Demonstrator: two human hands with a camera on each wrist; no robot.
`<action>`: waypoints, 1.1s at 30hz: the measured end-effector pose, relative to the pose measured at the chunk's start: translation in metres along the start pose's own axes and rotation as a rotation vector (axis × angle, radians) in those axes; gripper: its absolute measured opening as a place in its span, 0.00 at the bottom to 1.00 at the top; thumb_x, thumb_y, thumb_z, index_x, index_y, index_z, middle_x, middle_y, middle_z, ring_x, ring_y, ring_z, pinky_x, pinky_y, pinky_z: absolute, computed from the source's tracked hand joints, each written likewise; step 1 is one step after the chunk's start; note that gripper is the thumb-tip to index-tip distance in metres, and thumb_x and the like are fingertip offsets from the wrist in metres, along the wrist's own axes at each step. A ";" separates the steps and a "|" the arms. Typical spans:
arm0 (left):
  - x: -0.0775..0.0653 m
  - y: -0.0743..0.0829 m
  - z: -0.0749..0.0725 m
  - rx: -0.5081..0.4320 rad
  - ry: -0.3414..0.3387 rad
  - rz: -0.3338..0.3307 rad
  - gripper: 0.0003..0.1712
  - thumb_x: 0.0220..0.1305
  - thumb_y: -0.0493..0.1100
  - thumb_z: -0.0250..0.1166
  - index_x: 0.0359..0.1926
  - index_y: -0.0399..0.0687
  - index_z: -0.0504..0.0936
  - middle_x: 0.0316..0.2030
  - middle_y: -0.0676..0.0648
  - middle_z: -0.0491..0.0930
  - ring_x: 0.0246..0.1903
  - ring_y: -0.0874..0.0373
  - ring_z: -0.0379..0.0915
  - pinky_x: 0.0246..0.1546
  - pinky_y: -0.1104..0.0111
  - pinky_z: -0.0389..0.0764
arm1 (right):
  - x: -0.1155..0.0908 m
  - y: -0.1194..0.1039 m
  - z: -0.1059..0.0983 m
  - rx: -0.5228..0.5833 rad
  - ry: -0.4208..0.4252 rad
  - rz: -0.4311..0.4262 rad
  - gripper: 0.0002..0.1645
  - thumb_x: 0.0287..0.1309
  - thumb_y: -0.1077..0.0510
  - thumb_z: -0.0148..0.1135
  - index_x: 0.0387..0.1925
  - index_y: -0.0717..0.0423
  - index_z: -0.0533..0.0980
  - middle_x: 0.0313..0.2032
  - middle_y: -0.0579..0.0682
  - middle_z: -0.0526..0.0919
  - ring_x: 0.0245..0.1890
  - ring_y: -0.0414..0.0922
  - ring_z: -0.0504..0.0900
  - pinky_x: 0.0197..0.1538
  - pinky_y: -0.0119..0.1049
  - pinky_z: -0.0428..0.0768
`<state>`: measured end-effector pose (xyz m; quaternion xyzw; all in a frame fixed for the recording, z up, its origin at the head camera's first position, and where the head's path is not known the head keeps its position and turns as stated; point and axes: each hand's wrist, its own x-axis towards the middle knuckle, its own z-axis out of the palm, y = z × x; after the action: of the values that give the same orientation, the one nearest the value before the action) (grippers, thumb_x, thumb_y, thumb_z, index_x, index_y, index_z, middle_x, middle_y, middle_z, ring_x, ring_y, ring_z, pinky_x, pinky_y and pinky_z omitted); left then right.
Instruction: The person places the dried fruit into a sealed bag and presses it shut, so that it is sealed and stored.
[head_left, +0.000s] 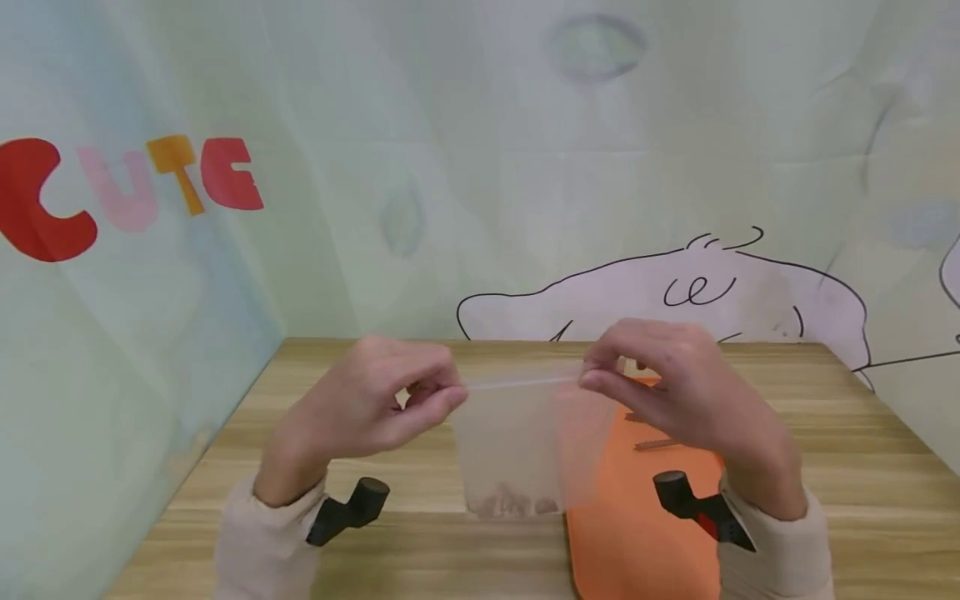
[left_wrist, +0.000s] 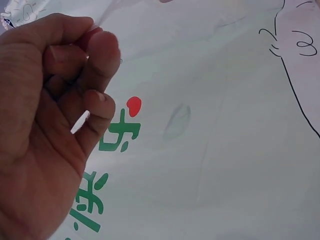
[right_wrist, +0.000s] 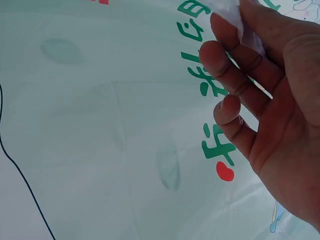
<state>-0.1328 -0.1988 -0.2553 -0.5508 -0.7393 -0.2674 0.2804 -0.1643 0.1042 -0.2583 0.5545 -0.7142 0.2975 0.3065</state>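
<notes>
A clear zip-top bag (head_left: 517,442) hangs upright between my two hands in the head view, its top edge stretched nearly level. Small brownish pieces lie along the bag's bottom; their kind is too blurred to tell. My left hand (head_left: 397,392) pinches the bag's left top corner between thumb and forefinger. At the opposite corner my right hand (head_left: 660,379) pinches the bag the same way. In the right wrist view a strip of the bag (right_wrist: 235,15) shows at the fingertips of that hand. Behind the bag's right side lies an orange tray (head_left: 637,533).
Thin brown sticks (head_left: 656,445) lie on the orange tray, partly behind my right hand. The wooden table (head_left: 405,550) meets a pale printed backdrop (head_left: 420,167) at its back and sides. A black wrist mount (head_left: 348,510) sticks out from each sleeve.
</notes>
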 end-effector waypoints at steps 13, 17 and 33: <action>-0.035 -0.049 -0.010 -0.131 -0.396 -0.523 0.13 0.72 0.42 0.62 0.28 0.55 0.75 0.20 0.60 0.76 0.19 0.69 0.71 0.20 0.72 0.68 | 0.002 0.030 0.047 0.098 -0.316 0.407 0.17 0.60 0.51 0.71 0.19 0.43 0.75 0.14 0.32 0.66 0.14 0.31 0.62 0.20 0.28 0.61; -0.045 -0.080 0.007 -0.097 -0.469 -0.647 0.12 0.73 0.45 0.61 0.29 0.52 0.77 0.21 0.58 0.78 0.17 0.65 0.62 0.23 0.70 0.68 | -0.006 0.055 0.068 0.086 -0.436 0.510 0.12 0.66 0.49 0.65 0.27 0.46 0.79 0.17 0.37 0.71 0.16 0.33 0.65 0.23 0.30 0.66; -0.110 -0.156 0.078 -0.287 -0.549 -0.900 0.08 0.74 0.43 0.60 0.39 0.43 0.80 0.29 0.45 0.79 0.29 0.57 0.73 0.33 0.66 0.75 | -0.050 0.120 0.134 0.090 -0.684 0.542 0.10 0.69 0.63 0.60 0.48 0.58 0.83 0.42 0.49 0.86 0.36 0.39 0.83 0.40 0.35 0.82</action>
<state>-0.2668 -0.2557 -0.4016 -0.2622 -0.9041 -0.3056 -0.1430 -0.2858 0.0572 -0.3913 0.4266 -0.8806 0.1970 -0.0610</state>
